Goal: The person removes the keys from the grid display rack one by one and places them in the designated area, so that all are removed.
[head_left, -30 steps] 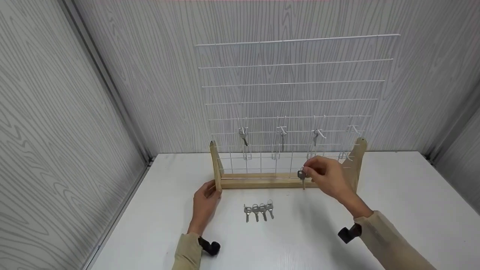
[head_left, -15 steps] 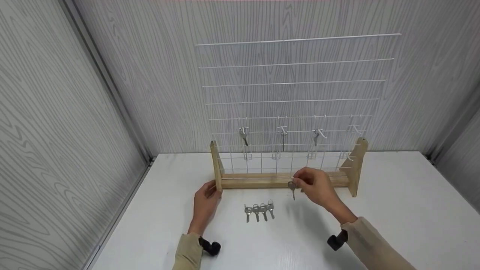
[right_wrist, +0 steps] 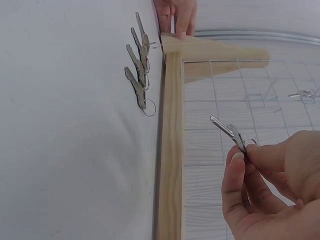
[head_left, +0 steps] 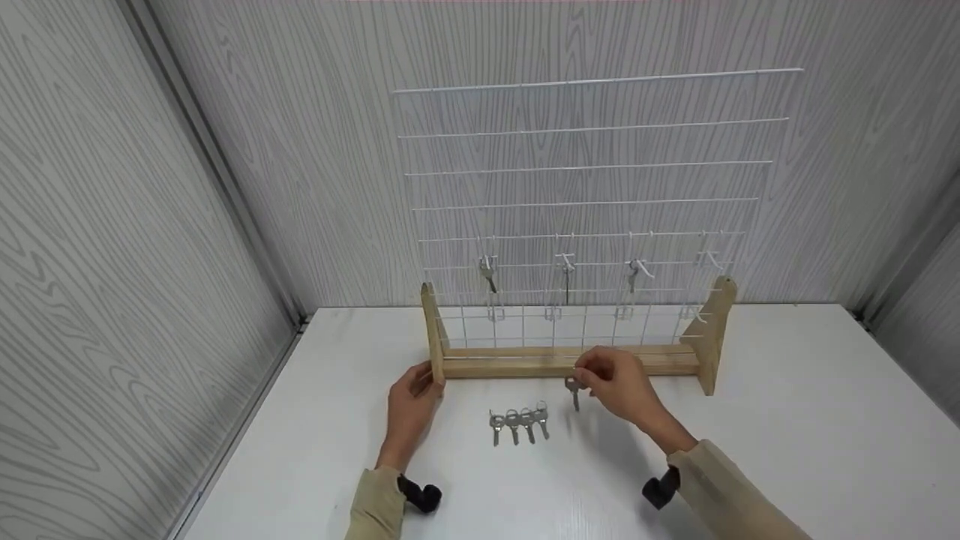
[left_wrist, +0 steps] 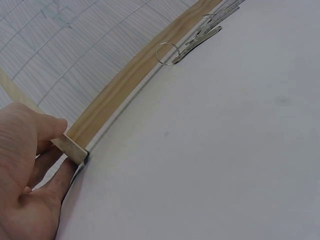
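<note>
Head view: the work, as I judge it from my remote post, stands partway. Three hung keys (head_left: 567, 274) occupy hooks on the wire grid (head_left: 585, 203); I make out no key on the rightmost upper hook (head_left: 709, 259), and cannot tell for the faint lower hooks (head_left: 622, 312). Left to deal with, I judge, are the held key (head_left: 572, 384), in the air before the wooden crossbar (head_left: 510, 368), and four loose keys (head_left: 527, 421), side by side on the white table (head_left: 525, 495). The right hand (head_left: 619, 384) pinches the held key narrowly at its upper end; the left hand (head_left: 409, 409) grips the foot of the left upright (head_left: 433, 326).

Left wrist view: I see more plainly the thumb and fingers on opposite sides of the upright; the held key lies outside this frame.

Right wrist view: the small key ring (right_wrist: 250, 139) shows beside the pinching fingertips, and the loose keys overlap from this angle, whereas from the head they read as a row.
</note>
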Available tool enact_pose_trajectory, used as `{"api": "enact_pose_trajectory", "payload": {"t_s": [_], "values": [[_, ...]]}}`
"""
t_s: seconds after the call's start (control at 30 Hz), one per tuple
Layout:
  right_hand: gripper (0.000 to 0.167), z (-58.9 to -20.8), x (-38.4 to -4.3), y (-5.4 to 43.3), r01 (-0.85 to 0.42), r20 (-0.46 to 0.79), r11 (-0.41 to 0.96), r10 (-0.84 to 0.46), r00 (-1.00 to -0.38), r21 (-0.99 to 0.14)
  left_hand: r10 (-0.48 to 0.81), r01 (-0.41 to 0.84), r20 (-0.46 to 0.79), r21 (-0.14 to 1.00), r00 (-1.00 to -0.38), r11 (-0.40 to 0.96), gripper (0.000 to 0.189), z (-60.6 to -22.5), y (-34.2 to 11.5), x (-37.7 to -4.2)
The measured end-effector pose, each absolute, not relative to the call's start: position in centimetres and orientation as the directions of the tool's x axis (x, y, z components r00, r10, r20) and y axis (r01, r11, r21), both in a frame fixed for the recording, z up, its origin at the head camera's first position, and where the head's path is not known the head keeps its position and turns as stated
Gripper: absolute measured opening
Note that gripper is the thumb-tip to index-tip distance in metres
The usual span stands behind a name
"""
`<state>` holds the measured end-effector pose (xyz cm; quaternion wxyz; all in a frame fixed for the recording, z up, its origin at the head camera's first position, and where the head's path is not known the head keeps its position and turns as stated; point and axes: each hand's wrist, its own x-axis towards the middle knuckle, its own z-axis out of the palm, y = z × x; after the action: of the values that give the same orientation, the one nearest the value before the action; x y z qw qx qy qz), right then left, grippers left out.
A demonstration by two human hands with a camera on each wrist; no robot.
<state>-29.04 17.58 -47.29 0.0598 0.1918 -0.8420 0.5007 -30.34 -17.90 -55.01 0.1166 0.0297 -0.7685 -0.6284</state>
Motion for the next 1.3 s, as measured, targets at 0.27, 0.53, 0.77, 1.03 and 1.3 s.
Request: {"api": "enact_pose_trajectory", "payload": {"t_s": [0.27, 0.53, 0.77, 1.03, 1.3], "values": [[0.004, -48.4, -29.2, 16.8, -0.343, 0.252, 0.427, -0.256, -0.933, -0.837, -0.198, 0.090, 0.132, 0.974, -0.971, 0.209, 0.043, -55.1, -17.9, -30.4], [0.005, -49.4, -29.3, 16.3, -0.326, 0.226, 0.450, -0.263, -0.938, -0.832, -0.187, 0.087, 0.123, 0.978, -0.975, 0.188, 0.044, -55.1, -18.0, -30.2], [0.004, -50.2, -29.4, 16.1, -0.312, 0.202, 0.451, -0.276, -0.940, -0.836, -0.186, 0.088, 0.125, 0.977, -0.975, 0.195, 0.044, -55.0, -18.0, -30.1], [0.003, -50.8, -29.5, 15.4, -0.274, 0.156, 0.487, -0.269, -0.950, -0.830, -0.184, 0.097, 0.132, 0.977, -0.974, 0.189, 0.044, -55.1, -18.0, -30.2], [0.004, -51.1, -29.7, 15.0, -0.255, 0.136, 0.512, -0.257, -0.957, -0.821, -0.180, 0.092, 0.125, 0.978, -0.976, 0.185, 0.045, -55.1, -18.0, -30.2]]}}
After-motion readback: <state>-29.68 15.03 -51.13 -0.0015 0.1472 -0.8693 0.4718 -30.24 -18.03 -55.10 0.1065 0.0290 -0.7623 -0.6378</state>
